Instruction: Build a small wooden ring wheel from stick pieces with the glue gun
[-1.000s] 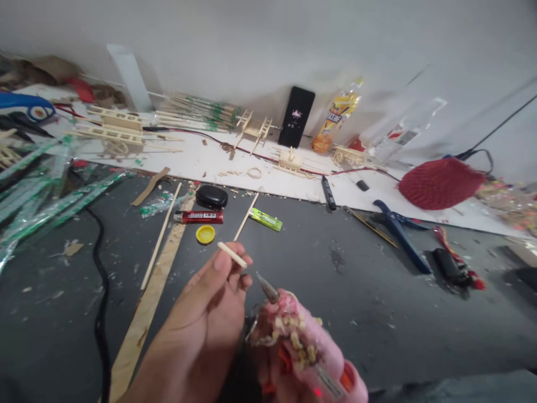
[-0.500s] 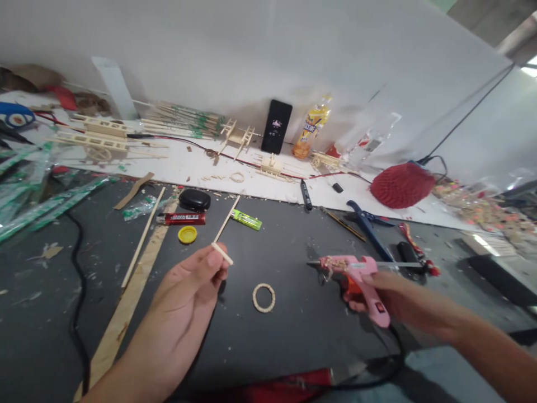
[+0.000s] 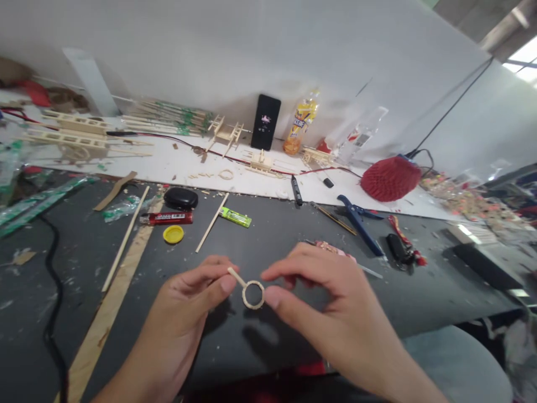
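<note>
Between thumb and fingers, my left hand (image 3: 188,308) pinches a short pale wooden stick (image 3: 237,277). The stick's lower right end meets the rim of a small beige ring (image 3: 243,296), which is up off the dark table. On the ring's right side, my right hand (image 3: 331,302) has its thumb tip at the rim, with the index finger held apart above it. Whether the right thumb grips the ring is unclear. Behind the right hand lies the pink glue gun (image 3: 335,250), mostly hidden.
A lime lighter (image 3: 235,217), a thin stick (image 3: 212,223), a yellow cap (image 3: 173,234) and a red lighter (image 3: 168,217) lie beyond my hands. Blue pliers (image 3: 363,226) are at right. Small wooden carts (image 3: 260,161), a phone (image 3: 265,122) and a bottle (image 3: 301,123) stand along the back.
My right hand has let go of the pink glue gun and moved left to the ring. The ring has left the table and now touches the short stick. The view has shifted slightly.
</note>
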Motion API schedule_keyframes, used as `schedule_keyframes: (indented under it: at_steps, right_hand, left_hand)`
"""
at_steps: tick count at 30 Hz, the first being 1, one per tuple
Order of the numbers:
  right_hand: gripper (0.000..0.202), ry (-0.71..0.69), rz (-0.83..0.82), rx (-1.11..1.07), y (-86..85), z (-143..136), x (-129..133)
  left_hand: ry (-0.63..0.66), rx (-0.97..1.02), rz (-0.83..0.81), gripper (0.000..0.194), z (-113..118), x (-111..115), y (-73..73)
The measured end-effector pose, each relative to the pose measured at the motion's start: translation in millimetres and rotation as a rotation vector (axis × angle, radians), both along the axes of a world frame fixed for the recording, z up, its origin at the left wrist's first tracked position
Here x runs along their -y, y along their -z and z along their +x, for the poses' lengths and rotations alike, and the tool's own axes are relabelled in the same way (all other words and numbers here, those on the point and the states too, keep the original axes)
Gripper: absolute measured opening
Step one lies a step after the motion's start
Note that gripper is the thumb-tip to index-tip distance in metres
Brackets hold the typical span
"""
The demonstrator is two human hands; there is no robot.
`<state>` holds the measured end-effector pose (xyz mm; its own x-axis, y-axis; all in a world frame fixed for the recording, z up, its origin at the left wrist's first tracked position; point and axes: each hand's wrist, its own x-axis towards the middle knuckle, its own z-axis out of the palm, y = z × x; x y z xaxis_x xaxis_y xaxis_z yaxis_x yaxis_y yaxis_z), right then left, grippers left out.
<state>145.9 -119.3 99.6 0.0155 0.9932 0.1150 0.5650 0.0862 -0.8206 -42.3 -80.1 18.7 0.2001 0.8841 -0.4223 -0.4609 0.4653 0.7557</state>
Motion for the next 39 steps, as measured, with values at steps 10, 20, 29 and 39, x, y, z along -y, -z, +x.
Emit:
schedule_keyframes:
  at_steps: [10, 20, 29, 39]
  right_hand:
    - [0.007, -0.101, -0.235, -0.282, 18.4, -8.5, -19.9]
    - [0.025, -0.137, -0.596, -0.814, 32.3, -5.9, -25.4]
    - [0.019, 0.003, -0.376, -0.706, 40.2, 8.8, -14.1]
    - [0.009, 0.246, -0.218, -0.327, 87.3, 15.3, 17.6]
  left_hand:
    - [0.069, -0.095, 0.169, 0.019, -4.4, -4.7, 1.1]
    - [0.169, -0.116, 0.218, 0.040, -7.4, -7.7, 5.4]
    - [0.321, -0.375, 0.355, 0.027, -19.1, -12.9, 23.8]
    - [0.420, -1.187, 1.182, 0.030, -17.5, 3.0, 51.1]
